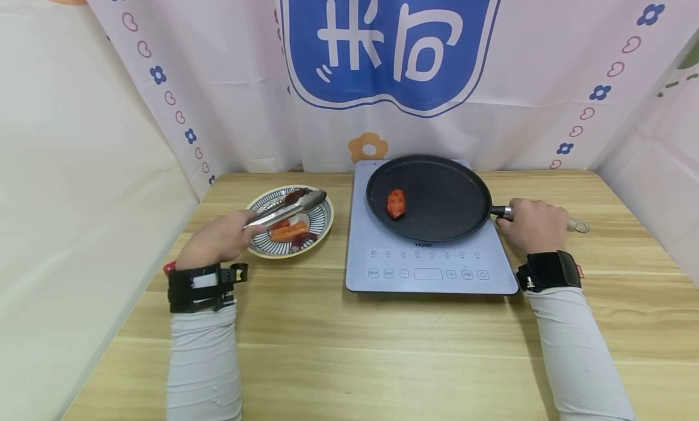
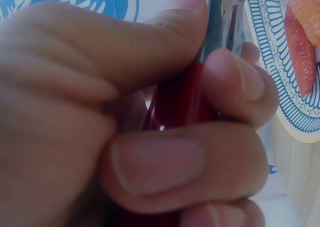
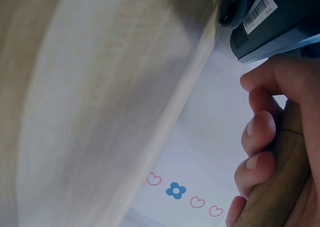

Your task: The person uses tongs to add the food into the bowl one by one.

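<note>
My left hand (image 1: 218, 239) grips metal tongs (image 1: 289, 210) by their red handle (image 2: 182, 104), fingers wrapped round it in the left wrist view. The tongs' tips hang over a blue-and-white patterned plate (image 1: 262, 249). On the plate lie orange pieces that look like salmon (image 1: 289, 232) and several dark red pieces. My right hand (image 1: 537, 225) holds the wooden handle (image 3: 277, 172) of a flat black frying pan (image 1: 437, 196). A single red-orange piece of food (image 1: 396, 204) rests on the pan's left side.
Under the pan is a pale induction cooker (image 1: 431, 281) with a touch panel along its front. The wooden table (image 1: 355, 354) extends toward me. A printed curtain (image 1: 235, 105) hangs right behind the table's back edge, with more cloth at both sides.
</note>
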Action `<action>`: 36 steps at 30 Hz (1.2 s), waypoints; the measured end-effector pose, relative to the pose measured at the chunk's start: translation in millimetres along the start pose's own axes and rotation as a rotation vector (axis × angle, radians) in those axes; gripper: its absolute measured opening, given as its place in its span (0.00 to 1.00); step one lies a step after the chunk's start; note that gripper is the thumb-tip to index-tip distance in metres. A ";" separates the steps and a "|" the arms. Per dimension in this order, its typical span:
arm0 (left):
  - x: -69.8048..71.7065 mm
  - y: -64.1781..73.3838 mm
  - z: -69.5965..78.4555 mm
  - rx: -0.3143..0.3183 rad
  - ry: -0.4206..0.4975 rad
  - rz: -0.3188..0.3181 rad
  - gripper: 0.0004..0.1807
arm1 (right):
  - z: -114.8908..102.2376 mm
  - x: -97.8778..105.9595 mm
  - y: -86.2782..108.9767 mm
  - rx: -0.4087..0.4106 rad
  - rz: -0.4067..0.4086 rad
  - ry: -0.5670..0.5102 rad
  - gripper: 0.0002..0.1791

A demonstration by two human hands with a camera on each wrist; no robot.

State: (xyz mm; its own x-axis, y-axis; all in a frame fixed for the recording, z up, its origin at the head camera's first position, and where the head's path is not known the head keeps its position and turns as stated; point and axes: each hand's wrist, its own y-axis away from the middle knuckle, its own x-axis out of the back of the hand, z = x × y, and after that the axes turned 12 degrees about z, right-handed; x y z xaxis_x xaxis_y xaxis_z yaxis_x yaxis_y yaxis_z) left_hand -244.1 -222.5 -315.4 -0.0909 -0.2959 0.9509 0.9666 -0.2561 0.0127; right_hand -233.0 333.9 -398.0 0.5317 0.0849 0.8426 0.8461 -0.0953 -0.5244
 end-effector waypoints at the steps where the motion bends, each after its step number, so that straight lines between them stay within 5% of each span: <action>1: 0.0 0.1 0.4 0.002 -0.001 -0.002 0.22 | -0.1 0.0 -0.1 -0.001 -0.004 0.002 0.18; 36: -0.5 -1.3 11.3 -0.036 -0.025 0.007 0.21 | -0.4 0.1 0.8 -0.003 0.005 0.007 0.18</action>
State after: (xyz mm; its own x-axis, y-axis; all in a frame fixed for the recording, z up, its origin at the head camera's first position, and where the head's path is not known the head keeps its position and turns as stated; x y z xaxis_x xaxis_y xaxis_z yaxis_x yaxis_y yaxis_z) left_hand -242.6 -211.6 -312.4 -0.0775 -0.2750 0.9583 0.9579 -0.2871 -0.0049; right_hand -232.2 333.4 -398.2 0.5361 0.0771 0.8406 0.8431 -0.0991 -0.5286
